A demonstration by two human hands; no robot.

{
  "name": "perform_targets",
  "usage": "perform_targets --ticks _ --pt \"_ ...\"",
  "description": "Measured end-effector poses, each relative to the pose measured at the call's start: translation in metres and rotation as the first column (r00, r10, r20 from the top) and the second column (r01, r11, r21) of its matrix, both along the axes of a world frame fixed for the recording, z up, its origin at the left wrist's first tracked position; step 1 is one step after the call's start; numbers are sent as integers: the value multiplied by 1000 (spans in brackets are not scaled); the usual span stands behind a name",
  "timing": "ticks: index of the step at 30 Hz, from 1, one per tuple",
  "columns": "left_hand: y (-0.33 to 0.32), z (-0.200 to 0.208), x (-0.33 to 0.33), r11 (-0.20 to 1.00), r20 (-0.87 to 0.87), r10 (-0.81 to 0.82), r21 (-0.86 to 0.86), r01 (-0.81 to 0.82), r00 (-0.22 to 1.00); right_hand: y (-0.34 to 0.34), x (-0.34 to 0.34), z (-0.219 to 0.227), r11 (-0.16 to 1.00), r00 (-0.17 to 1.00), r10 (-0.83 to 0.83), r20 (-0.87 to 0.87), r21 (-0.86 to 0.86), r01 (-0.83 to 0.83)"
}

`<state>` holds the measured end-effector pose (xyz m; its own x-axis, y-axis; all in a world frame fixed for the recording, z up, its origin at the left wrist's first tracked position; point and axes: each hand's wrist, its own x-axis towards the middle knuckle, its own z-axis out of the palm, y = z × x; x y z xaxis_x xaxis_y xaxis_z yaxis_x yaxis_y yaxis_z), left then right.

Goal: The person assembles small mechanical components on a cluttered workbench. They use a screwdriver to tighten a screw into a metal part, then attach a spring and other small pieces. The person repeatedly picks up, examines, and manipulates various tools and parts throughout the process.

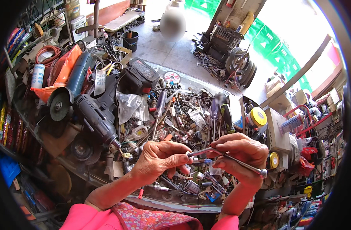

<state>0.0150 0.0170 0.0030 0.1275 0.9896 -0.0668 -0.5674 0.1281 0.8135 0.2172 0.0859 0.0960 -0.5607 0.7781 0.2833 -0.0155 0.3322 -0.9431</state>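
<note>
Over the cluttered bench, my right hand (240, 153) is closed round a bent metal rod (240, 161), which looks like an L-shaped socket wrench. Its long arm slants down to the right and ends in a rounded metal head (263, 173). The short arm points left, toward my left hand (160, 155). Thumb and forefinger of my left hand pinch a small pale piece (188, 153) at the rod's tip; its kind is too small to tell. Below both hands lie a spark plug (160, 188) and a coil spring (215, 181) among loose small parts.
To the left lie a black cordless power tool (96, 117) and an angle grinder (77, 76). Screwdrivers (160, 105) rest on the heap of parts. A yellow-lidded tin (258, 116) stands at right, near a box (279, 132). A black bucket (130, 41) is on the floor beyond.
</note>
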Motion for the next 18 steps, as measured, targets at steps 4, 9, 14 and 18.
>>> perform_targets --ticks 4,9,14,18 --pt "0 -2 -6 999 99 32 23 -34 995 -3 -10 2 994 987 37 -159 -95 -53" --pt "-1 -5 -12 999 163 25 37 -31 986 -10 -27 4 894 986 -160 40 430 128" --pt "0 -5 -7 999 111 34 33 -38 993 -14 -52 19 553 877 -455 156 821 141" --pt "-3 -12 -7 1000 101 -8 20 6 995 10 -64 36 829 861 -241 448 556 -57"
